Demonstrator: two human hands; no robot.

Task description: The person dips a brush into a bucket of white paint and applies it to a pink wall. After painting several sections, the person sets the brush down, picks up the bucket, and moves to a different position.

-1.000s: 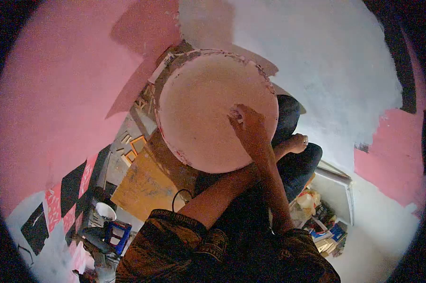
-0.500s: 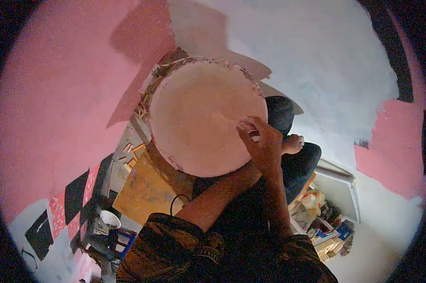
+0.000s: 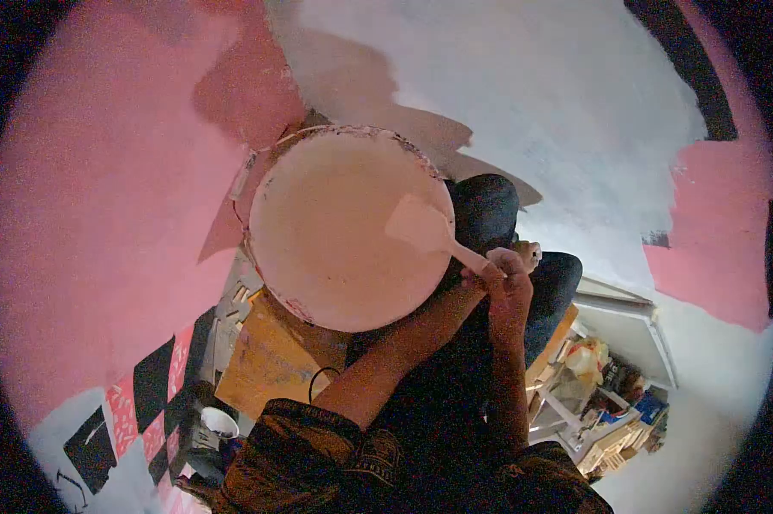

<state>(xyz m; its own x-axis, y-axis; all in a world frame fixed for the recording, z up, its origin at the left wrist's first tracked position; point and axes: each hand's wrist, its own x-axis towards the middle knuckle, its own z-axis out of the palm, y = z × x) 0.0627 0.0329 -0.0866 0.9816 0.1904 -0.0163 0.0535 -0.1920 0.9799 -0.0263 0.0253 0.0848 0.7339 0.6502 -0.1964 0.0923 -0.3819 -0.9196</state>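
My right hand [image 3: 508, 278] is closed round the handle of a pink-coated, flat-headed tool [image 3: 419, 224], a brush or paddle. The tool's wide head lies over the right side of the pale pink paint in a round bucket [image 3: 260, 265], whose rim is smeared. My left forearm crosses below the bucket and passes behind my right wrist. Beyond it my left hand [image 3: 530, 254] shows only in part, its fingers curled near my dark-clothed knees; what they hold, if anything, is hidden.
Pink and pale painted wall [image 3: 129, 171] surrounds the bucket, with black and pink diamonds at lower left. An orange-brown board [image 3: 271, 351] and a white cup [image 3: 220, 422] lie below left. At lower right, wood pieces and bags fill a white frame [image 3: 660, 343].
My right hand has moved back from over the paint toward my knees, and the tool's head and handle now show. In view, the bucket has shifted slightly left and down.
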